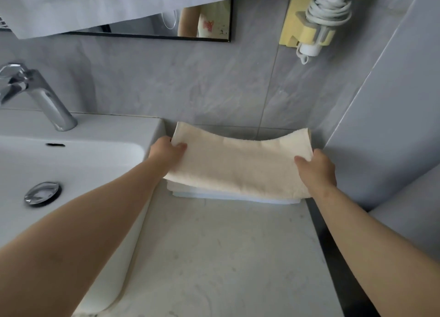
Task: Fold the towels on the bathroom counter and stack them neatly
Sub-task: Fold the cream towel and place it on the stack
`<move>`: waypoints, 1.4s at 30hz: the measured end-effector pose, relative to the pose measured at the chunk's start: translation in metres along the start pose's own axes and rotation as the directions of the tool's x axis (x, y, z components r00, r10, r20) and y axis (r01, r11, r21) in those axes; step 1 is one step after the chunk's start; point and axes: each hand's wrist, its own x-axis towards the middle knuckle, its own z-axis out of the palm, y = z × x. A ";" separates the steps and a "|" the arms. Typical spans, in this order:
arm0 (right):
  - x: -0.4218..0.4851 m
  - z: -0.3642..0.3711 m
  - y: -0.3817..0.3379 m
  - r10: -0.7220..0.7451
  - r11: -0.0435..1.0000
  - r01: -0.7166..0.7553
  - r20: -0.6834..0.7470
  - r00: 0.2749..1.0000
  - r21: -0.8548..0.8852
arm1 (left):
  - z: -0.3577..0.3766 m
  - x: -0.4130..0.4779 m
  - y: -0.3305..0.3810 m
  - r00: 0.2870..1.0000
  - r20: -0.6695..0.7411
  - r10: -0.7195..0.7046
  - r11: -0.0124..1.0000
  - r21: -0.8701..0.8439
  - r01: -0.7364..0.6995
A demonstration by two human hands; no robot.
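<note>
A folded cream towel (240, 161) lies across the top of a low stack at the back of the counter, its far edge sagging in the middle. My left hand (167, 153) grips its left end, thumb on top. Its right end is held by my right hand (316, 167), thumb on top too. Under it, the edges of white folded towels (238, 196) show along the front of the stack.
A white marble counter (219, 257) stretches toward me. A white basin (71, 164) with a chrome tap (40, 97) and drain plug (42, 192) borders the stack on the left. Grey tiled walls close the back and right. A hair dryer (319, 23) hangs in a yellow holder above.
</note>
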 end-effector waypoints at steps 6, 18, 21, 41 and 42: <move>0.036 0.027 0.007 0.039 0.999 -0.039 0.005 0.999 0.030 | 0.021 0.029 -0.004 0.998 0.050 -0.047 0.998 0.035 0.046; 0.055 0.061 0.038 0.157 0.983 -0.163 0.066 0.985 0.086 | 0.051 0.038 -0.036 0.993 -0.031 -0.117 0.989 0.088 0.119; 0.053 0.063 0.040 0.165 0.983 -0.169 0.061 0.984 0.072 | 0.052 0.039 -0.041 0.993 -0.048 -0.109 0.983 0.146 0.115; -0.069 0.022 -0.064 -0.331 0.886 0.376 0.198 0.923 -0.271 | -0.015 -0.073 0.008 0.916 -0.005 0.402 0.748 0.579 -0.325; -0.079 0.018 -0.070 -0.369 0.868 0.416 0.206 0.906 -0.273 | -0.022 -0.081 0.007 0.911 -0.012 0.413 0.738 0.590 -0.327</move>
